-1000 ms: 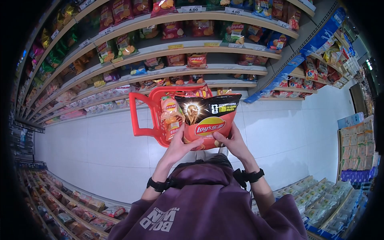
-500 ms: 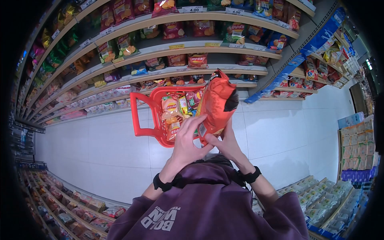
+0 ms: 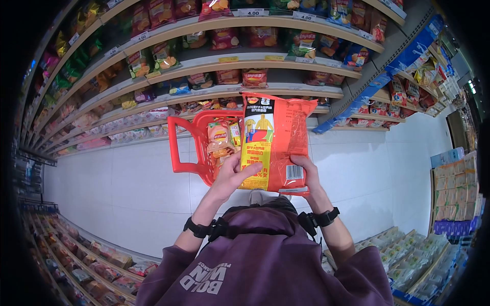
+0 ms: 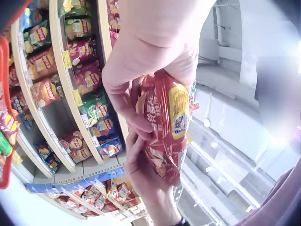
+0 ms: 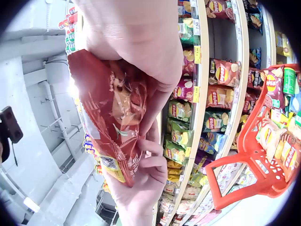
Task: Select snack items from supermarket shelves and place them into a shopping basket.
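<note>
A large red bag of potato chips (image 3: 278, 143) is held up in front of the body, its printed back with yellow panel and barcode facing the head camera. My left hand (image 3: 228, 178) grips its lower left side, thumb lying across the yellow panel. At the lower right edge, my right hand (image 3: 312, 178) holds the bag with the thumb near the barcode. Both wrist views show the bag's bottom end, with fingers curled behind the bag (image 4: 167, 122). A red shopping basket (image 3: 176, 145) with smaller chip bags (image 3: 219, 135) stands just left of the big bag, which overlaps it.
Shelves (image 3: 204, 61) full of snack bags curve across the front, with price tags along their edges. White tiled floor (image 3: 127, 183) lies around the feet. Behind, low racks of packets (image 3: 107, 255) stand at left, and another display (image 3: 418, 255) at right.
The bag has been turned over: its logo front showed first, then its side, and now its back. Both hands shifted their hold during the turn. The basket stays in place.
</note>
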Available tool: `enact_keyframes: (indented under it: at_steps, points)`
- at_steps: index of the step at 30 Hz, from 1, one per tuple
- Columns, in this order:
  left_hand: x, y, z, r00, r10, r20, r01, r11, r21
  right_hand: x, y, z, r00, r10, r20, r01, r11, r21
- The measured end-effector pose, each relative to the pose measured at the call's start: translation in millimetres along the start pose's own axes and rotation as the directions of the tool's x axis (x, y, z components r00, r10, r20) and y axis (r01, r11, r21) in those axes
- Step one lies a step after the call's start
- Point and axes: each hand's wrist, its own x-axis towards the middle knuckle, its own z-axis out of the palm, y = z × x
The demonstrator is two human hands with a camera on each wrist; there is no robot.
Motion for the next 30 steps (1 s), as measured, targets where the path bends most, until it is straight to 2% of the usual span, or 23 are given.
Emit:
enact_keyframes:
  at_steps: [3, 6, 9, 12, 18, 21, 24, 27, 30]
  points:
    - [-2, 1, 4, 0.996, 0.086, 0.009, -0.086, 0.996, 0.03, 4, 4, 7, 0.993, -0.119, 0.008, 0.119, 0.99, -0.069]
    - [-4, 4, 6, 0.996, 0.083, -0.024, -0.079, 0.988, 0.136, 6, 4, 9, 0.973, -0.23, 0.019, 0.227, 0.943, -0.242]
    - [-3, -1, 7, 0.991, 0.129, -0.029, -0.116, 0.956, 0.269, 2, 1, 13, 0.974, -0.227, 0.024, 0.218, 0.891, -0.399]
    - [-7, 1, 12, 0.99, 0.139, 0.007, -0.135, 0.946, 0.296, -3, -3, 14, 0.979, -0.201, -0.014, 0.173, 0.876, -0.449]
    - [-7, -10, 5, 0.981, 0.162, 0.102, -0.185, 0.939, 0.29, -14, -7, 11, 0.972, -0.23, 0.055, 0.228, 0.846, -0.482]
    - [-8, -8, 8, 0.985, 0.139, 0.1, -0.162, 0.944, 0.288, -19, -11, 11, 0.977, -0.21, 0.047, 0.203, 0.826, -0.526]
    - [-6, -9, 10, 0.986, 0.128, 0.107, -0.152, 0.954, 0.258, -19, -9, 6, 0.974, -0.223, 0.038, 0.212, 0.845, -0.492]
    - [-3, -11, 13, 0.988, 0.12, 0.1, -0.141, 0.96, 0.241, -16, -6, 1, 0.973, -0.228, 0.042, 0.222, 0.867, -0.447]
    - [-2, -10, 20, 0.995, 0.102, 0.012, -0.102, 0.965, 0.243, -12, 0, 1, 0.962, -0.271, -0.021, 0.243, 0.891, -0.384]
